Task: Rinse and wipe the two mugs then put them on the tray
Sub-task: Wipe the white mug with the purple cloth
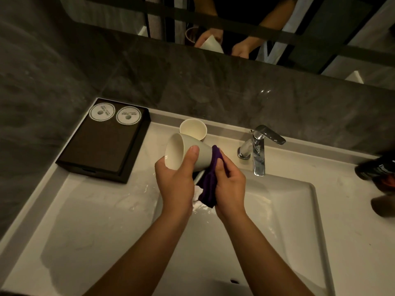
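Gripping a tilted white mug (188, 153), the left hand (175, 180) is curling around it. Right hand (229, 184) is pinching a purple cloth (210, 186) against its base.

1. The left forearm (136, 253) and right forearm (267, 253) are bare from wrist to frame edge.
2. The left grip (177, 178) and right grip (230, 189) are bare, with short, plain nails.
3. In the mirror (320, 28), the reflected torso wears a dark top (245, 9).

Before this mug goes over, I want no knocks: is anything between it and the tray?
Nothing visible lies between the held mug in the left hand and the tray to its left; the second mug stands behind, off that path.
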The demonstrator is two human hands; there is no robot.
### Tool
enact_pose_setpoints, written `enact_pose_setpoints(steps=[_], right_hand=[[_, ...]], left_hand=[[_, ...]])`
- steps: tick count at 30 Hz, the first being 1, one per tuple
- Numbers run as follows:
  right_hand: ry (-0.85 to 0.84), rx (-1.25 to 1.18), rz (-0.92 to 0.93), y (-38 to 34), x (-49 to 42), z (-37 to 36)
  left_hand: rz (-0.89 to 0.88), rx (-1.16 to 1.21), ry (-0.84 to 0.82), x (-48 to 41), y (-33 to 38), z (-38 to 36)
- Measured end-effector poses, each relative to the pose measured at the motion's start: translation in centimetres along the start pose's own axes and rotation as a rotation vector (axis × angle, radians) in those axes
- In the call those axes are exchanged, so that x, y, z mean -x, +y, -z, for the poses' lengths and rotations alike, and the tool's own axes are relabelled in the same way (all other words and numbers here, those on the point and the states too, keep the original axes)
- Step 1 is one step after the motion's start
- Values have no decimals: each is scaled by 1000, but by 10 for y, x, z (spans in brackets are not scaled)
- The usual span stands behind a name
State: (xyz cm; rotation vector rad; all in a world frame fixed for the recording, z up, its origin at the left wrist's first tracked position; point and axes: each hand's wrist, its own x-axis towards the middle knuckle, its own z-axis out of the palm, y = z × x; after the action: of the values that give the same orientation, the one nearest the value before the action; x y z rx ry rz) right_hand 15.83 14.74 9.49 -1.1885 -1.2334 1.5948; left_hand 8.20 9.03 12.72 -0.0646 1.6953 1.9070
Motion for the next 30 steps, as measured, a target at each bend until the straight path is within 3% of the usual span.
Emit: enact_pose_setpoints(steps=[6, 14, 19, 24, 30], right_hand=[[101, 368, 156, 6, -46, 11], [-25, 1123, 225, 49, -136, 9], [-17, 1174, 234, 71, -152, 8], [3, 1463, 322, 88, -147, 11], [-60, 1505, 326, 85, -150, 14]], left_hand=[[-66, -129, 72, -56, 4, 12], [-184, -438, 106, -112, 7, 25], [-235, -563, 90, -137, -5, 27], [-257, -628, 70, -151, -17, 22], [-262, -681, 79, -161, -24, 16]])
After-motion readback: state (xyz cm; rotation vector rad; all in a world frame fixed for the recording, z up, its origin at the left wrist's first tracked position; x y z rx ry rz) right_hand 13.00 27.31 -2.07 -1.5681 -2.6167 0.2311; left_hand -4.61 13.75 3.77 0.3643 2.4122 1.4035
